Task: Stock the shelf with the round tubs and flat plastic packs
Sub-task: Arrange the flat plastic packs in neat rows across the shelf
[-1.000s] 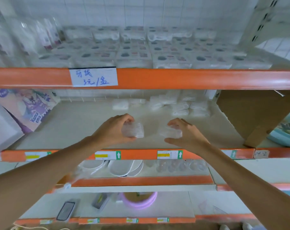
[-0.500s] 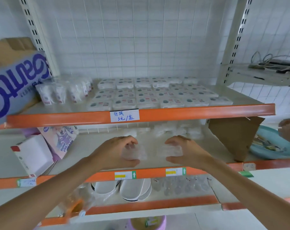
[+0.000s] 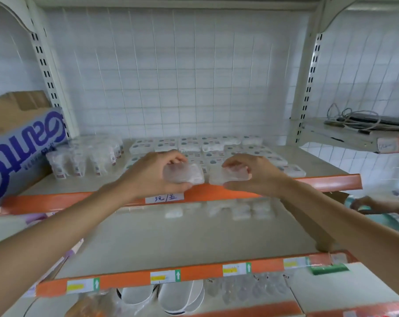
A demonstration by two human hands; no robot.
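Observation:
My left hand (image 3: pixel 151 173) grips a clear flat plastic pack (image 3: pixel 184 173), and my right hand (image 3: pixel 254 176) grips a second clear flat pack (image 3: pixel 228 177). Both packs hang side by side just above the orange front edge (image 3: pixel 308 183) of the upper shelf. Behind them, rows of flat white packs (image 3: pixel 207 148) lie on that shelf, with several clear round tubs (image 3: pixel 79 162) at their left. More small white packs (image 3: pixel 242 210) lie at the back of the shelf below.
A blue and white carton (image 3: pixel 22 147) stands at the upper shelf's left end. Cables (image 3: pixel 358 121) lie on a side shelf at the right. Another person's hand (image 3: pixel 365 204) shows at the right edge. White slippers (image 3: pixel 166 296) sit on the lowest shelf in view.
Both hands have risen with their packs from the middle shelf to the front edge of the upper shelf. The view has tilted upward.

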